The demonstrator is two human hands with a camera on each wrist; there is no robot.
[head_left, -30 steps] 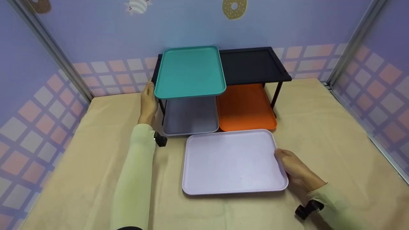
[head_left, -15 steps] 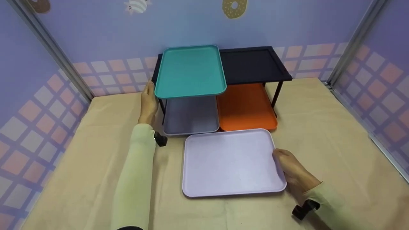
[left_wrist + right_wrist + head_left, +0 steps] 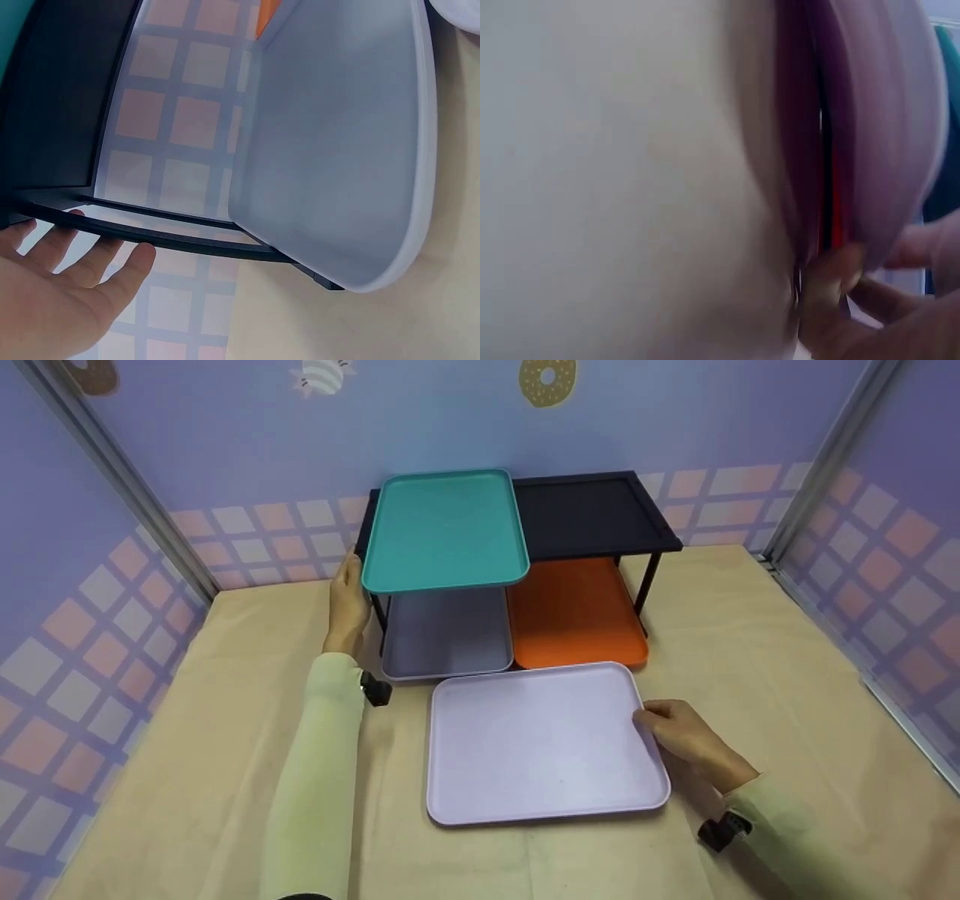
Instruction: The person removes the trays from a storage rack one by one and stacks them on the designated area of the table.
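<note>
A lilac tray [image 3: 540, 742] lies on the tan tabletop in front of a black two-level rack [image 3: 592, 514]. My right hand [image 3: 675, 731] grips the tray's right rim; the blurred right wrist view shows fingers [image 3: 840, 289] curled under the lilac tray's edge [image 3: 889, 127]. My left hand [image 3: 349, 596] rests flat against the rack's left side. In the left wrist view its straight fingers [image 3: 71, 251] touch the black rack bar [image 3: 172, 240]. A teal tray [image 3: 446, 529] sits on the top left of the rack. Below are a grey tray [image 3: 448, 634] and an orange tray [image 3: 574, 611].
The rack's top right half shows its bare black shelf. Purple walls with pink checks close the table on three sides, with metal posts [image 3: 112, 472] at the corners. The grey tray [image 3: 345, 150] fills much of the left wrist view.
My right hand has slid a little farther along the lilac tray's right rim, and the tray has shifted slightly toward the rack. My left hand stays on the rack.
</note>
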